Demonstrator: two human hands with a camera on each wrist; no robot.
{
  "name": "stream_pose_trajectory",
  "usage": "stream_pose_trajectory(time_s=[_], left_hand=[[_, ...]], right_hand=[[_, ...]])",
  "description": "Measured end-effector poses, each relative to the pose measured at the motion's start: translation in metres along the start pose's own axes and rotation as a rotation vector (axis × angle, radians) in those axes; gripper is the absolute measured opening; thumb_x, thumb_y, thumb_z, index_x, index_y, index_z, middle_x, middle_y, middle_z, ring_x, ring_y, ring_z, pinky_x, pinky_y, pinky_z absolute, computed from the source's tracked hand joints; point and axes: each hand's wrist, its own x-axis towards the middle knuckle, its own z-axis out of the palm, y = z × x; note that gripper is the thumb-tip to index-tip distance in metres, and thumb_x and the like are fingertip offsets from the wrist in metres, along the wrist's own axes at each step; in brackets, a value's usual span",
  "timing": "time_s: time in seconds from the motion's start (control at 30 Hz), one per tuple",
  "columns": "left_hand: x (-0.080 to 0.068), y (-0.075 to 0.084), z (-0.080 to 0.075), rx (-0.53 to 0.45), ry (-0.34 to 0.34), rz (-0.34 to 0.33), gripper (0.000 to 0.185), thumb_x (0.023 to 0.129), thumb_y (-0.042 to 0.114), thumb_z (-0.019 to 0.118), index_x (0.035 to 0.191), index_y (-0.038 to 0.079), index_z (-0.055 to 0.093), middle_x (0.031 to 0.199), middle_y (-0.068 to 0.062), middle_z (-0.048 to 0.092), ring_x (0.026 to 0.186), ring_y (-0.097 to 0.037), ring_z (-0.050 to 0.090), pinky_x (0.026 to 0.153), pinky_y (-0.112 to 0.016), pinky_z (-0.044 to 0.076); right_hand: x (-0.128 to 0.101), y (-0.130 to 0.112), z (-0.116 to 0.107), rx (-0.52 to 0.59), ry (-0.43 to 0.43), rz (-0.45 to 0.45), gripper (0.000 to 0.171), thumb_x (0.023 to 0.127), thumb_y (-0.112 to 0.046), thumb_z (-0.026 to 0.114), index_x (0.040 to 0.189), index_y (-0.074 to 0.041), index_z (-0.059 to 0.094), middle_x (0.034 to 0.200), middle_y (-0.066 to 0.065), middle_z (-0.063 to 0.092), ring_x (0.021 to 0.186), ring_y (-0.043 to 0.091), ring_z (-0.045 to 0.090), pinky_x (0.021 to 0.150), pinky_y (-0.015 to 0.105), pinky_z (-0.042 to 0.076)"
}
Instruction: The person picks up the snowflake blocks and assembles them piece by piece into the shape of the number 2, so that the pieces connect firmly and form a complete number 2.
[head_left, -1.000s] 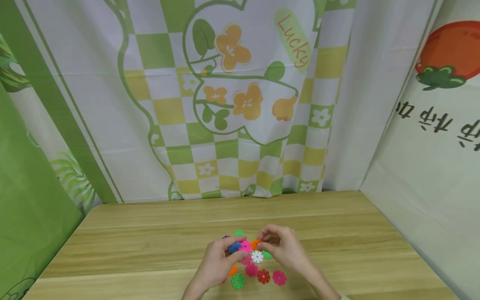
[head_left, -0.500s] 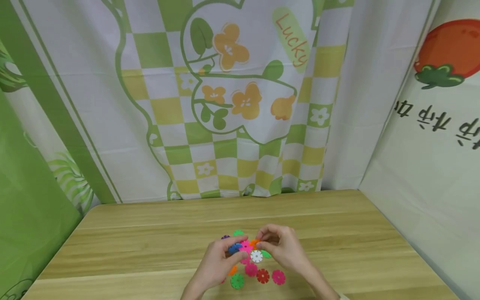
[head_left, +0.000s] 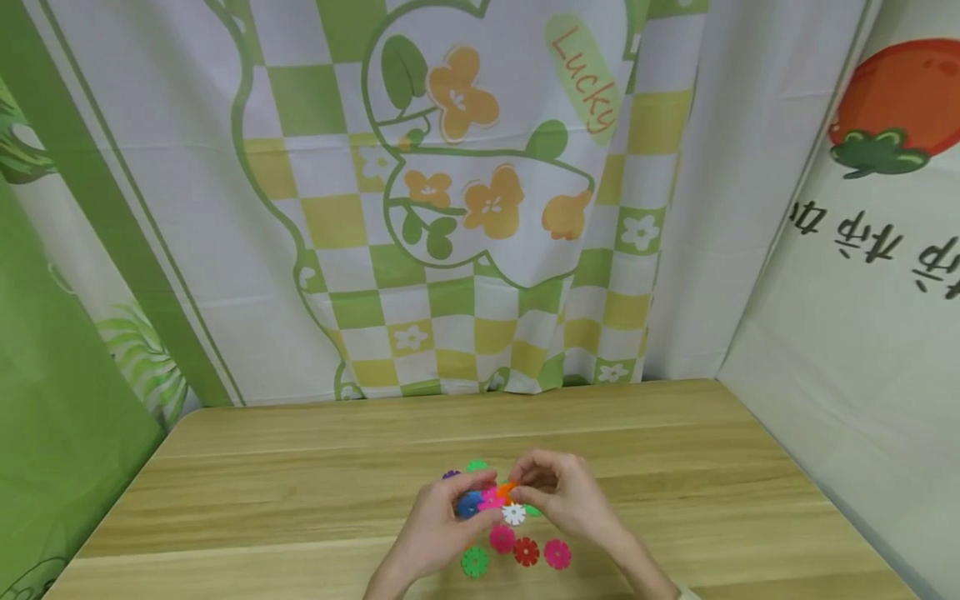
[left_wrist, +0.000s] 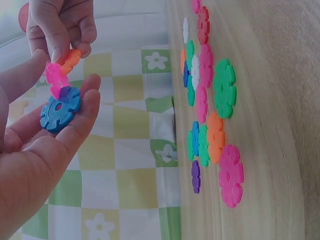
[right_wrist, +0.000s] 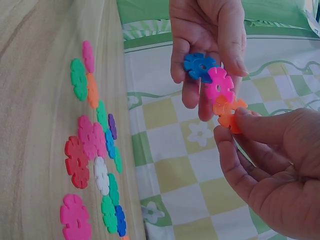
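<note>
Three notched plastic discs hang joined in a chain between the hands: a blue disc point(left_wrist: 61, 109), a pink disc point(right_wrist: 219, 86) and an orange disc point(right_wrist: 229, 114). My left hand point(head_left: 440, 521) carries the blue end on its loosely extended fingers. Its thumb point(right_wrist: 234, 42) stands apart from the blue disc, close to the pink one. My right hand point(head_left: 564, 497) pinches the orange disc between thumb and fingertips. In the head view, the fingers cover part of the chain.
Several loose discs lie on the wooden table point(head_left: 300, 492) under the hands, among them a green disc point(head_left: 475, 562), a red disc point(head_left: 526, 552), a white disc point(head_left: 513, 513) and a purple disc point(left_wrist: 196, 176). A patterned curtain point(head_left: 480, 208) hangs behind the table.
The chain has tilted, its blue and pink discs now sitting slightly lower. My left thumb and fingers have spread wider, and the right hand has shifted slightly left with the orange disc.
</note>
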Motion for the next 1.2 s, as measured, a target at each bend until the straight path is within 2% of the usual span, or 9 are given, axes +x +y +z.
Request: stream_pose_trajectory(time_s=[0.07, 0.17, 0.33, 0.4, 0.6, 0.7, 0.93, 1.1, 1.2], left_hand=[[0.0001, -0.0004, 0.0004, 0.039, 0.007, 0.009, 0.046, 0.089, 0.029, 0.07, 0.124, 0.002, 0.061, 0.118, -0.011, 0.066, 0.099, -0.019, 0.063, 0.08, -0.03, 0.055], [0.0, -0.0012, 0.001, 0.072, 0.016, 0.02, 0.042, 0.089, 0.029, 0.07, 0.121, 0.002, 0.064, 0.116, -0.01, 0.067, 0.106, -0.021, 0.062, 0.084, -0.03, 0.053], [-0.0001, -0.0018, 0.0014, -0.035, -0.017, 0.004, 0.037, 0.093, 0.021, 0.064, 0.121, -0.002, 0.062, 0.115, -0.017, 0.065, 0.088, -0.022, 0.069, 0.072, -0.026, 0.057], [-0.0001, -0.0016, 0.0012, -0.05, -0.026, -0.003, 0.037, 0.094, 0.021, 0.063, 0.122, -0.003, 0.061, 0.115, -0.017, 0.065, 0.087, -0.023, 0.069, 0.071, -0.028, 0.057], [0.0003, -0.0039, 0.0027, 0.078, -0.001, 0.022, 0.046, 0.086, 0.028, 0.073, 0.124, 0.006, 0.062, 0.115, -0.005, 0.067, 0.104, -0.018, 0.062, 0.085, -0.027, 0.053], [0.0009, -0.0053, 0.0052, 0.083, 0.018, 0.039, 0.048, 0.083, 0.027, 0.076, 0.124, 0.007, 0.062, 0.114, -0.002, 0.068, 0.105, -0.019, 0.062, 0.087, -0.027, 0.052], [0.0014, -0.006, 0.007, 0.106, 0.063, 0.079, 0.041, 0.083, 0.024, 0.076, 0.118, 0.005, 0.066, 0.108, -0.004, 0.07, 0.098, -0.015, 0.064, 0.081, -0.021, 0.052], [0.002, -0.0078, 0.0078, 0.121, 0.072, 0.123, 0.041, 0.081, 0.023, 0.078, 0.116, 0.005, 0.068, 0.108, -0.006, 0.07, 0.097, -0.015, 0.064, 0.08, -0.02, 0.052], [0.0025, -0.0092, 0.0087, 0.127, 0.087, 0.148, 0.041, 0.08, 0.02, 0.079, 0.115, 0.002, 0.068, 0.104, -0.008, 0.07, 0.092, -0.012, 0.064, 0.075, -0.018, 0.053]], right_hand=[[-0.0002, -0.0003, 0.0007, 0.001, -0.012, 0.005, 0.011, 0.082, -0.001, 0.073, 0.089, -0.004, 0.066, 0.084, 0.005, 0.068, 0.076, 0.01, 0.065, 0.069, 0.024, 0.057], [-0.0002, -0.0009, 0.0016, -0.002, -0.021, 0.017, 0.01, 0.083, -0.002, 0.073, 0.091, -0.003, 0.067, 0.085, 0.005, 0.068, 0.076, 0.011, 0.065, 0.068, 0.024, 0.056], [0.0003, -0.0004, 0.0023, -0.002, -0.016, 0.04, 0.01, 0.083, -0.003, 0.073, 0.092, -0.002, 0.067, 0.085, 0.006, 0.068, 0.075, 0.011, 0.065, 0.067, 0.023, 0.056], [0.0003, 0.0, 0.0022, 0.01, -0.017, 0.063, 0.01, 0.084, -0.003, 0.073, 0.092, -0.002, 0.067, 0.085, 0.006, 0.067, 0.074, 0.011, 0.065, 0.065, 0.023, 0.056], [0.0006, 0.0002, 0.0013, 0.088, -0.031, 0.14, 0.013, 0.085, -0.006, 0.072, 0.094, 0.001, 0.065, 0.084, 0.008, 0.066, 0.072, 0.015, 0.066, 0.064, 0.024, 0.056], [0.0003, -0.0004, 0.002, 0.129, -0.045, 0.153, 0.014, 0.085, -0.006, 0.071, 0.095, 0.002, 0.064, 0.085, 0.009, 0.066, 0.072, 0.016, 0.066, 0.064, 0.025, 0.056], [0.0004, -0.0027, 0.0047, 0.167, -0.069, 0.154, 0.014, 0.086, -0.003, 0.069, 0.096, 0.005, 0.062, 0.084, 0.01, 0.065, 0.07, 0.021, 0.066, 0.062, 0.032, 0.058], [0.0, -0.0038, 0.0046, 0.214, -0.085, 0.17, 0.015, 0.087, -0.002, 0.068, 0.097, 0.007, 0.061, 0.083, 0.011, 0.065, 0.069, 0.03, 0.067, 0.06, 0.028, 0.057], [0.0, -0.0035, 0.0031, 0.204, -0.083, 0.168, 0.015, 0.089, -0.005, 0.067, 0.097, 0.007, 0.061, 0.083, 0.011, 0.065, 0.068, 0.025, 0.067, 0.06, 0.028, 0.058]])
